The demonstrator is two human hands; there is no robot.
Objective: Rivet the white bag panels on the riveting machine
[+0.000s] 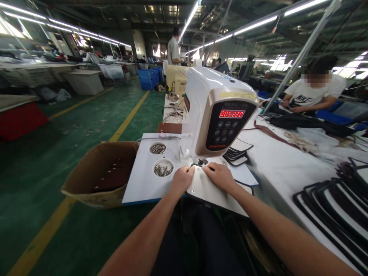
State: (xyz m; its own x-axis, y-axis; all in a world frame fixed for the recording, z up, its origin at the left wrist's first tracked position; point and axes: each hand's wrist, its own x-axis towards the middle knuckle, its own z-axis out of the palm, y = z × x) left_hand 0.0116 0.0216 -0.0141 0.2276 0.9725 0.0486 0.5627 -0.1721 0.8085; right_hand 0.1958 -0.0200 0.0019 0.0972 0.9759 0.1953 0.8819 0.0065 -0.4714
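Observation:
A white machine (211,103) with a red counter display (231,114) stands on the white table (143,180). Both my hands rest on its metal base plate (207,189) just under the machine head. My left hand (181,179) is closed, pinching the edge of a thin black-rimmed piece (198,165) under the head. My right hand (220,176) presses fingers together on the same piece from the right. The fingertips are partly hidden by the backs of the hands.
Two round cups of small metal parts (158,148), (163,169) are sunk in the table left of the plate. A cardboard box (100,174) stands on the floor at left. Black-rimmed pieces are stacked behind the machine (237,153) and at right (333,203). A seated person (313,92) works at far right.

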